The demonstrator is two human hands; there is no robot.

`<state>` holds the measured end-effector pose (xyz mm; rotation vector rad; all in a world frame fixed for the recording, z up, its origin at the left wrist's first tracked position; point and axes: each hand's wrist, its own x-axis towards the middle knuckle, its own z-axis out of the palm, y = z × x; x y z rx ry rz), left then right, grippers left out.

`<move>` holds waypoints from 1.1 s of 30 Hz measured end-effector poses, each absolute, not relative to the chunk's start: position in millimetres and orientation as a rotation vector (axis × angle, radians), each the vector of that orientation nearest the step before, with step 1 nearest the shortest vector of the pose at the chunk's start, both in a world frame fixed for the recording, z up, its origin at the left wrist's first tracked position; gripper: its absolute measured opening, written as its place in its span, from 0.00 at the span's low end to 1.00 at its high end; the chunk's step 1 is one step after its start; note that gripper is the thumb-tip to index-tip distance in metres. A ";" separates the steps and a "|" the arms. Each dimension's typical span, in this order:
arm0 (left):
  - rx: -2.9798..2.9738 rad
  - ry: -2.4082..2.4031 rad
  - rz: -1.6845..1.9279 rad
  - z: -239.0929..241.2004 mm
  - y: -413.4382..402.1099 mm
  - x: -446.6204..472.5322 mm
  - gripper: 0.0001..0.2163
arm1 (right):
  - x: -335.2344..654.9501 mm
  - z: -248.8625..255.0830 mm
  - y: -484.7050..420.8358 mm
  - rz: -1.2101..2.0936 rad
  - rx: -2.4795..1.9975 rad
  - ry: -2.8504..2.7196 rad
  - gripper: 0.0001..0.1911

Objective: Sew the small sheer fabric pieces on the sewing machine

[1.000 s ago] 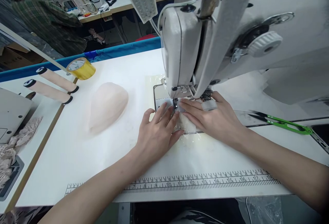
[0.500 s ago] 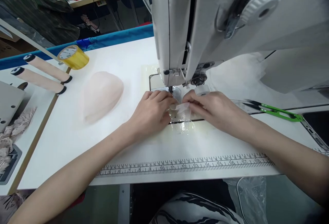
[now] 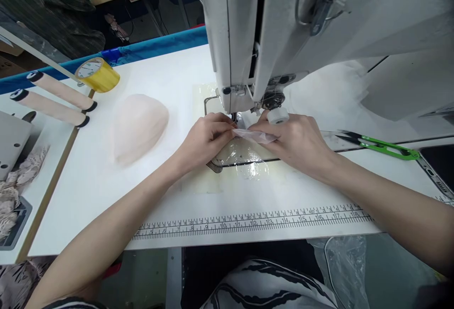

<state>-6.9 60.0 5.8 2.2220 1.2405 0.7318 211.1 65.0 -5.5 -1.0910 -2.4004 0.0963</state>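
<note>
A piece of sheer white fabric (image 3: 257, 136) is stretched between my two hands, just in front of the presser foot (image 3: 234, 117) of a white sewing machine (image 3: 239, 39). My left hand (image 3: 210, 135) pinches the fabric's left end, close by the foot. At the other end my right hand (image 3: 292, 135) is closed on the fabric, its fingertips partly hidden behind a white round knob (image 3: 278, 115). Beneath the hands lies the needle plate area, covered with shiny clear tape (image 3: 253, 169). A pale pink sheer fabric piece (image 3: 140, 128) lies flat to the left.
Green thread snips (image 3: 386, 147) and a phone (image 3: 440, 162) lie at right. On the left are a yellow tape roll (image 3: 98, 75) and two thread spools (image 3: 53, 107). A printed ruler (image 3: 248, 224) runs along the front edge. More white fabric (image 3: 326, 94) lies behind my right hand.
My left hand has turned and now pinches the fabric by the foot. My right hand has shifted slightly right and up, and the fabric is now drawn out between both hands.
</note>
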 end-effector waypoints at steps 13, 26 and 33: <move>3.228 1.257 0.453 -2.6 14.6 -10.7 0.15 | 206.7 -5.7 50.9 -0.292 -0.711 -2.560 0.15; 3.165 1.279 0.387 -4.0 16.3 -11.8 0.19 | 207.3 -8.6 53.0 -0.301 -0.705 -2.542 0.16; 3.144 1.293 0.414 -4.8 26.9 -14.8 0.21 | 206.0 -10.8 59.8 -0.369 -0.760 -2.563 0.15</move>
